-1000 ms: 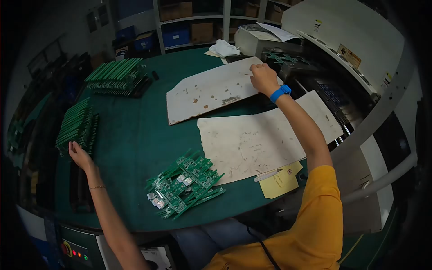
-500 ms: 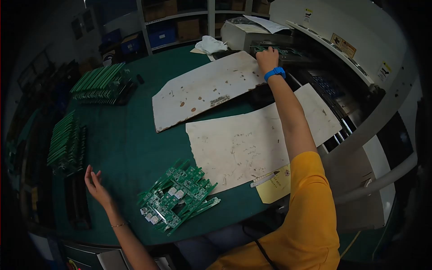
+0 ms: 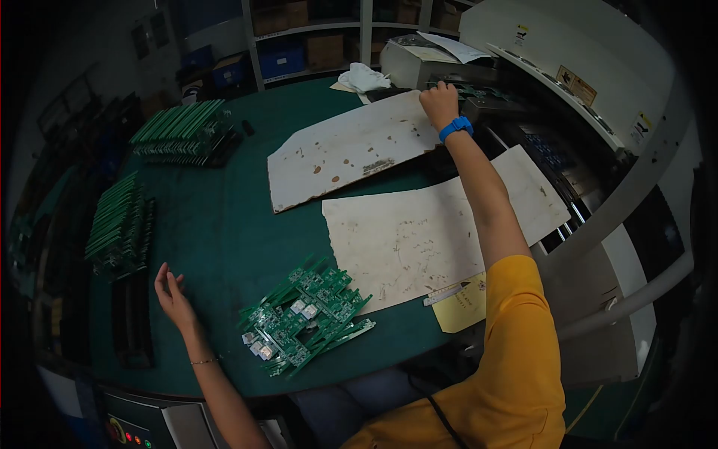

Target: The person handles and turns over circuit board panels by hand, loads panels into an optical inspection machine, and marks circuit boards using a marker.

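My right hand, with a blue watch on the wrist, reaches far forward. Its fingers are curled at the far right corner of a stained white board. What they grip, if anything, is hidden. Just beyond it, green circuit boards lie on the dark machine. My left hand hovers over the green table, fingers apart and holding nothing. To its right lies a loose pile of green circuit boards. Beyond it on the left, a rack of upright circuit boards stands.
Another rack of circuit boards stands farther back. A creased white sheet covers the table's middle, beside a yellow paper with a ruler. The machine borders the right side. A crumpled white cloth lies at the back.
My right hand has drawn slightly left, away from the boards on the machine. My left hand's fingers have shifted a little. The whole view has turned slightly left.
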Tool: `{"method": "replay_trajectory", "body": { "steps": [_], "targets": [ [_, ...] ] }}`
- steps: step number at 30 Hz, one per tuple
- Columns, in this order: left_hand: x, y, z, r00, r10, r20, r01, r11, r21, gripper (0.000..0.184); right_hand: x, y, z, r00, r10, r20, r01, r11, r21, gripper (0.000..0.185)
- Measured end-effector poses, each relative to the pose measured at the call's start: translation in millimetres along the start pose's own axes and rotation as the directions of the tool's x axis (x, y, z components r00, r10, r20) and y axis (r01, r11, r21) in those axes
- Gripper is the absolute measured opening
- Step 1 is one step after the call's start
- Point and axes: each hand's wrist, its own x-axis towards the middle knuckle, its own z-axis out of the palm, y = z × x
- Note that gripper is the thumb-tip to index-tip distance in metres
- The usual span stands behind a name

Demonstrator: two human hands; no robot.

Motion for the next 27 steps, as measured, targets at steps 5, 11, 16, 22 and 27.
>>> {"method": "replay_trajectory", "body": {
  "steps": [5, 11, 16, 22, 27],
  "targets": [
    [0, 0, -3, 0.999, -0.033, -0.001, 0.033, 0.999, -0.011, 0.033, -6, 3, 8, 0.984, 0.171, -0.044, -0.172, 0.984, -0.037, 0.008],
    [-5, 12, 0, 0.999, -0.026, 0.027, 0.027, 0.999, -0.041, 0.033, -6, 7, 1, 0.998, 0.051, 0.04, -0.051, 0.999, 0.006, 0.007],
    [-6, 15, 0, 0.998, -0.042, 0.039, 0.044, 0.998, -0.043, 0.033, -12, 9, 11, 0.999, -0.044, -0.027, 0.044, 0.999, 0.02, 0.005],
    [-6, 12, 0, 0.997, -0.055, 0.049, 0.058, 0.998, -0.041, 0.033, -4, -18, -15, 0.947, -0.165, -0.275, 0.188, 0.98, 0.061, 0.003],
    [-4, 7, -1, 0.996, -0.071, 0.047, 0.073, 0.997, -0.029, 0.033, 14, -66, -97, 0.897, -0.201, -0.393, 0.314, 0.917, 0.248, 0.003]
  ]
}}
